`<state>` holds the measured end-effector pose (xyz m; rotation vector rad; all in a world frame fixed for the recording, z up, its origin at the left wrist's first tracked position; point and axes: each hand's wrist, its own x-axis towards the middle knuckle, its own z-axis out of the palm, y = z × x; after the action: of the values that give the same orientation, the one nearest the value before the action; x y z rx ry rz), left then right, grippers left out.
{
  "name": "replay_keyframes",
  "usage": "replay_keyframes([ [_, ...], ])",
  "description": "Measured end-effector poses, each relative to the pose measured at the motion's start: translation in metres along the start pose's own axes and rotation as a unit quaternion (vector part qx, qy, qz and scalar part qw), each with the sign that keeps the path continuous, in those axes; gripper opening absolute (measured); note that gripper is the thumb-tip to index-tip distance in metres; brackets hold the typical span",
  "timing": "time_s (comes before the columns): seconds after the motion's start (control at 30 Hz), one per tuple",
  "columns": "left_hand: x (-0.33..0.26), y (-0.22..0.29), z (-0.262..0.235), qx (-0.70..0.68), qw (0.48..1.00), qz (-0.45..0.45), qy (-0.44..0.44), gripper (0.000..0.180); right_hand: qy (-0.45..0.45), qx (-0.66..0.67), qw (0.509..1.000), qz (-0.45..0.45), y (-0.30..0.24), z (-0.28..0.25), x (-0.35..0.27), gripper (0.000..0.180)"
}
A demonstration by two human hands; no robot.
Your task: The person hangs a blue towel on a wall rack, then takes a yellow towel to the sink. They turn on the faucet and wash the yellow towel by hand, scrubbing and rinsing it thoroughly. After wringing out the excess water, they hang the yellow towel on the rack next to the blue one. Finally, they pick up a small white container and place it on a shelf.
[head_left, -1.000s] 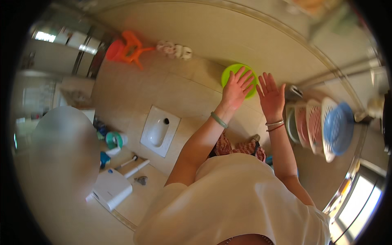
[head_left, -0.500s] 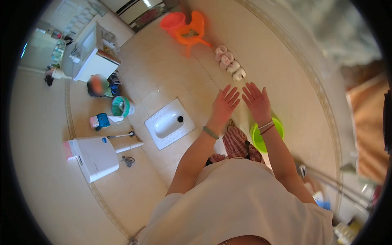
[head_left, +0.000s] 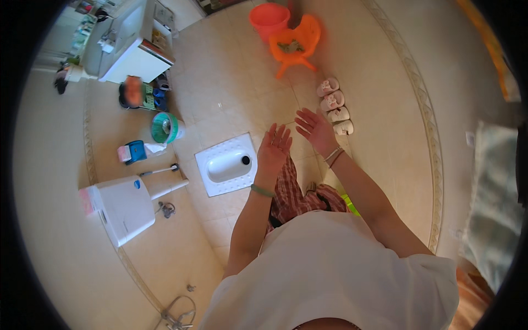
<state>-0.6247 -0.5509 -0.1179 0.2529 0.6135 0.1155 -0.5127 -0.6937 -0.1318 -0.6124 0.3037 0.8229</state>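
Observation:
Both of my hands are held out in front of me above the tiled floor, palms turned up, with nothing in them. My left hand (head_left: 274, 149) has its fingers stretched out, just right of the white squat toilet (head_left: 226, 165). A green bangle (head_left: 263, 190) circles that wrist. Fingers extended, my right hand (head_left: 317, 131) is a little farther out and tilted toward the left one, with a gap between them. Thin bracelets (head_left: 333, 156) are on the right wrist. Nearest to this hand are pairs of pale slippers (head_left: 337, 107) along the wall.
An orange plastic chair (head_left: 297, 44) and a pinkish-red bucket (head_left: 269, 21) stand at the far side. On the left are a washbasin cabinet (head_left: 137, 82), a lined waste bin (head_left: 166, 127) and a white cistern (head_left: 125, 209). My body partly hides a lime-green basin (head_left: 350, 204).
My view has turned, and the hands appear farther left. The gap between them is wider, and my body now covers most of the green basin. Both hands stay outstretched and hold nothing.

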Motion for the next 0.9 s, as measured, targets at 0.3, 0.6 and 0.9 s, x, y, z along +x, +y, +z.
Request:
replay_keyframes([
  [0.3,0.160,0.103,0.034,0.033,0.998,-0.047,0.039,0.037,0.105,-0.001,0.994,0.030,-0.023,0.034,0.179,0.048],
  [0.6,0.307,0.173,0.074,0.088,0.994,-0.065,0.015,0.045,0.135,0.033,0.990,-0.022,-0.080,0.028,0.369,0.048],
  [0.9,0.504,0.156,0.078,0.064,0.989,-0.114,0.065,0.052,0.224,0.001,0.975,-0.009,-0.117,-0.036,0.546,0.056],
])
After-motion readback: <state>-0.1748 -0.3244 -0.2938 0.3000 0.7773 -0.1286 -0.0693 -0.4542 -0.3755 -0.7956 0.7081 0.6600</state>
